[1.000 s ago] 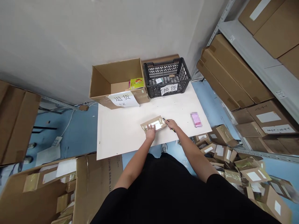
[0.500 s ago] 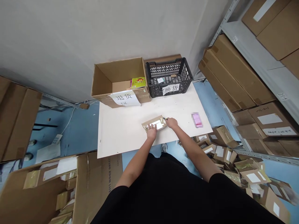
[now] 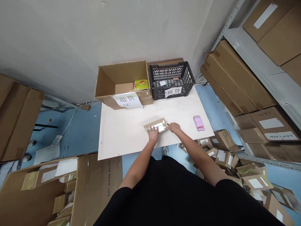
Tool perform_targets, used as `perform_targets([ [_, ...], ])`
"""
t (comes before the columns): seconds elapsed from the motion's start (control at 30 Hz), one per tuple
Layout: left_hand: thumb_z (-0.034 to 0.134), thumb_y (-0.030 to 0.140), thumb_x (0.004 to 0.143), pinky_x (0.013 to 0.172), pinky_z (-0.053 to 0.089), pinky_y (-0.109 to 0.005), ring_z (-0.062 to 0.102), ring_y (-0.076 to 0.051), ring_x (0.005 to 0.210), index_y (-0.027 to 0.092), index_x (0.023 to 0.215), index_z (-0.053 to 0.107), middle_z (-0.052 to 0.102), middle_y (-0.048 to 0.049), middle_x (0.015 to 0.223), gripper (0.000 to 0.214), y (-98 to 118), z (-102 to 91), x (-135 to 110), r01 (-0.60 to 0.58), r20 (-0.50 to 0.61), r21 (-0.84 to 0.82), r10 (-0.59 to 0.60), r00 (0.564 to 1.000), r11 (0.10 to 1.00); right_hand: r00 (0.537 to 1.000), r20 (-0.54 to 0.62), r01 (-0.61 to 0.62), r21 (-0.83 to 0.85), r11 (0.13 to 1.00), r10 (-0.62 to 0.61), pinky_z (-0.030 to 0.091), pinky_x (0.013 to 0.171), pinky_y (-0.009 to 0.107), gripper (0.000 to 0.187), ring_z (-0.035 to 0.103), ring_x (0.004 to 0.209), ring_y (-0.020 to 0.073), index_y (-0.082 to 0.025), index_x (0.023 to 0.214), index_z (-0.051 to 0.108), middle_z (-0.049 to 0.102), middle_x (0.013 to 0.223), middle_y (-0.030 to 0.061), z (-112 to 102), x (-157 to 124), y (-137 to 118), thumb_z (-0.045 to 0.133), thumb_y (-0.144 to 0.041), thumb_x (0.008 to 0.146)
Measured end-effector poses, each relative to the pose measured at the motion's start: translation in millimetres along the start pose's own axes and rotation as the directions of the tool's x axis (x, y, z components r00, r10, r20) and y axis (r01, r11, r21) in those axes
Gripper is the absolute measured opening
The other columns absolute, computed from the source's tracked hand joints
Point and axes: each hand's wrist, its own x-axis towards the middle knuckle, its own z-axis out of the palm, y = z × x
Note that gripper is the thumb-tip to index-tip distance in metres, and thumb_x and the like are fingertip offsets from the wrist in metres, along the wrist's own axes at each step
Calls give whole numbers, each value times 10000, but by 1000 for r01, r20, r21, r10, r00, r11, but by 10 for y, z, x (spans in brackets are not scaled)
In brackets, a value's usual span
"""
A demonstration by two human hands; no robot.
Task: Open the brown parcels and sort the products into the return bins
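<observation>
A small taped cardboard box point(image 3: 161, 127) with a white label lies slightly slanted on the white table point(image 3: 117, 135). My left hand point(image 3: 153, 134) holds it from the near side, with fingers spread over its top and label. At the box's right end, my right hand point(image 3: 174, 127) is closed around a slim box cutter point(image 3: 168, 124), mostly hidden in the fist. The cutter's tip meets the taped end; the blade itself is too small to make out.
At the table's back stand an open carton point(image 3: 122, 81) holding a few colourful packs point(image 3: 141, 84) and a black plastic crate point(image 3: 172, 80). A blurred pink item point(image 3: 198, 123) lies to the right. Boxes fill the shelf point(image 3: 249, 44) and cover the floor at lower right.
My right hand and the cutter have shifted slightly down at the box's right end. The left hand keeps its hold; the whole view has moved a little.
</observation>
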Motion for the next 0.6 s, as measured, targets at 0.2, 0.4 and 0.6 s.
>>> perform_targets([
  [0.2, 440, 414, 1069, 1155, 472, -577, 190, -386, 1628, 326, 1651, 403, 401, -128, 1697, 590, -24, -44, -11, -4, 4, 1, 4, 1000, 1000, 999, 32, -23, 263, 965, 15, 553, 686, 301, 369, 740, 576, 202, -165, 1086, 667, 750, 801, 76, 102, -225, 511, 512, -499, 1069],
  [0.4, 458, 440, 1066, 1144, 468, -563, 214, -391, 1610, 326, 1641, 414, 424, -134, 1674, 588, -43, -74, -78, 3, -29, 50, -1, 1000, 999, 965, -56, -179, 573, 800, 256, 555, 689, 248, 311, 771, 760, 200, -151, 1165, 613, 774, 924, 70, 366, -157, 929, 495, -424, 1073],
  [0.6, 475, 459, 1076, 1141, 457, -474, 477, -344, 1400, 263, 1407, 675, 694, -141, 1337, 434, -137, -361, 51, -50, -67, 76, 56, 996, 996, 910, -268, -112, 574, 811, 316, 491, 1096, 305, 537, 566, 1424, 256, -133, 1511, 508, 619, 1501, 175, 449, -34, 785, 520, -345, 1018],
])
